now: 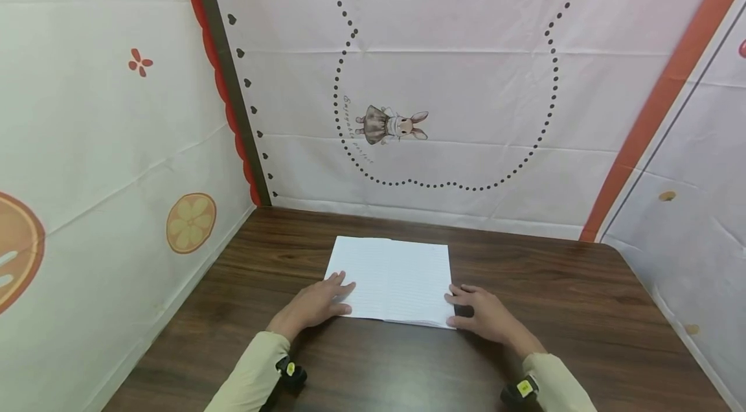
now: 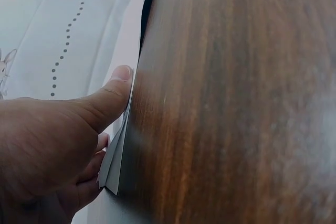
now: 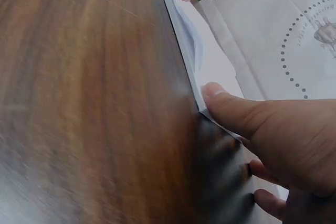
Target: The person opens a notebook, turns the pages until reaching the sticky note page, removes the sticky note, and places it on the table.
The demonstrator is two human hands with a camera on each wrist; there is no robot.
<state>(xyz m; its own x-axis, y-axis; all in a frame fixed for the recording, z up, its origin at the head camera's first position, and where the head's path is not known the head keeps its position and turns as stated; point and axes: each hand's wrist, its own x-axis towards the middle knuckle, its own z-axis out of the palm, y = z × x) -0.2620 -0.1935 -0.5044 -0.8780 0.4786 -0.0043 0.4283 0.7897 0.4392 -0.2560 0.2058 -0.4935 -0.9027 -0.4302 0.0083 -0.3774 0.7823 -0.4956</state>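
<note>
An open lined notebook [image 1: 389, 279] lies on the dark wooden table, its white pages facing up. My left hand [image 1: 317, 302] rests over the lower left part, fingers spread and thumb on the page near the front edge. In the left wrist view the left thumb [image 2: 116, 85] presses the page beside slightly lifted sheets [image 2: 114, 169]. My right hand [image 1: 485, 315] is at the lower right corner, its fingers spread along the right edge. The right wrist view has the right thumb [image 3: 223, 98] touching that corner, with other fingertips [image 3: 268, 200] off the page's side.
Wood-grain table [image 1: 402, 373] surrounds the notebook. Behind it hangs a white printed cloth [image 1: 454, 88] with a rabbit figure [image 1: 389, 125]. More cloth closes off the left [image 1: 105, 140] and right sides. Each forearm wears a dark wrist device.
</note>
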